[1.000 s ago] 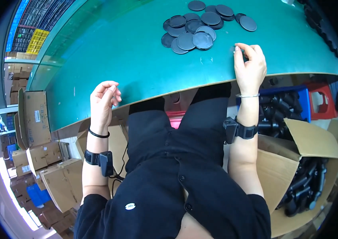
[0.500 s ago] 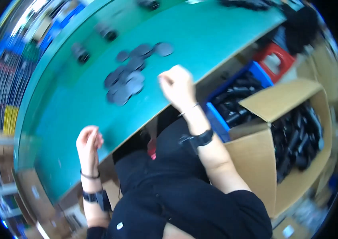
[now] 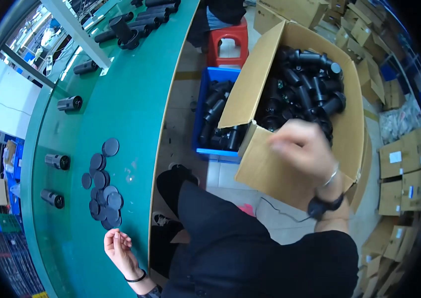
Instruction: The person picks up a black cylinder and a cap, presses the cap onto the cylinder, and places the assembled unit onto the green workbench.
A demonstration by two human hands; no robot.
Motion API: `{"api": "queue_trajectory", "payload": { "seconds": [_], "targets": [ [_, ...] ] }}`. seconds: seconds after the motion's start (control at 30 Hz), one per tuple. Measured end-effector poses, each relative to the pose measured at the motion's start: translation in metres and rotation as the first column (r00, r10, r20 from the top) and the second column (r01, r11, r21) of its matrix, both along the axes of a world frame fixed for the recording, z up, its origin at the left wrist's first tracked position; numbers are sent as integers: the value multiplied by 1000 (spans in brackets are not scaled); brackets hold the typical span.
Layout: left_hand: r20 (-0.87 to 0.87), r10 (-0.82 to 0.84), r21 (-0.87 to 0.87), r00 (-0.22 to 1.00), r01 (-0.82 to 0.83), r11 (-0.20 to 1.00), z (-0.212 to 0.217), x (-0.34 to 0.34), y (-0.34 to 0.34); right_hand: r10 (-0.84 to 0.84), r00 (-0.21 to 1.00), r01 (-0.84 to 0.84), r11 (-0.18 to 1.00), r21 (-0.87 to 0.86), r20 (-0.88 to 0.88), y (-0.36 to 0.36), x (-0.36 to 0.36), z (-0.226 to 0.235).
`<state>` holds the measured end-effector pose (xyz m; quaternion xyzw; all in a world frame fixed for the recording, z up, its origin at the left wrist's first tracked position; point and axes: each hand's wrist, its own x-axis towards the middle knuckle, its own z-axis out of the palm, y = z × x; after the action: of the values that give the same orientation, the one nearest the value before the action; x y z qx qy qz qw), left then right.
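Note:
My left hand [image 3: 120, 252] is low over the green tabletop [image 3: 133, 124], just below a cluster of flat dark round discs [image 3: 100, 180]. Its fingers are loosely bent and slightly apart, and nothing shows between them. Out to the right, my right hand [image 3: 304, 148] is over the near side of an open cardboard box [image 3: 275, 171]. That hand is bent and smeared by motion, so its grip is unclear. Black cylindrical parts [image 3: 305, 89] fill the box just beyond it.
Black cylinders [image 3: 57, 161] lie spaced along the table's left side, with more [image 3: 146, 22] at its far end. Beside the box stand a blue bin [image 3: 215, 151] of black parts and a red stool [image 3: 228, 42], with a person seated near it. Cartons [image 3: 401, 154] line the right.
My view has turned to the right. My right hand has gone from above the table to the cardboard box, while my left hand stays by the table, now nearer the discs.

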<state>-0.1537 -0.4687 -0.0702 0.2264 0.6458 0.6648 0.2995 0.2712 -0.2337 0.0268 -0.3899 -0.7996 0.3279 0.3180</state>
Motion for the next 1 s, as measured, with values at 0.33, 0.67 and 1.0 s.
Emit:
{"api": "queue_trajectory", "payload": {
  "seconds": [0.33, 0.67, 1.0],
  "targets": [
    [104, -52, 3, 993, 52, 999, 5, 7, 19, -253, 542, 507, 859, -73, 801, 221, 137, -207],
    [84, -118, -79, 989, 125, 989, 15, -6, 10, -571, 515, 610, 768, 196, 639, 208, 126, -166],
    [183, -627, 55, 757, 629, 775, 51, 15, 86, -176, 956, 98, 947, 306, 236, 38, -12, 60]
  ]
}}
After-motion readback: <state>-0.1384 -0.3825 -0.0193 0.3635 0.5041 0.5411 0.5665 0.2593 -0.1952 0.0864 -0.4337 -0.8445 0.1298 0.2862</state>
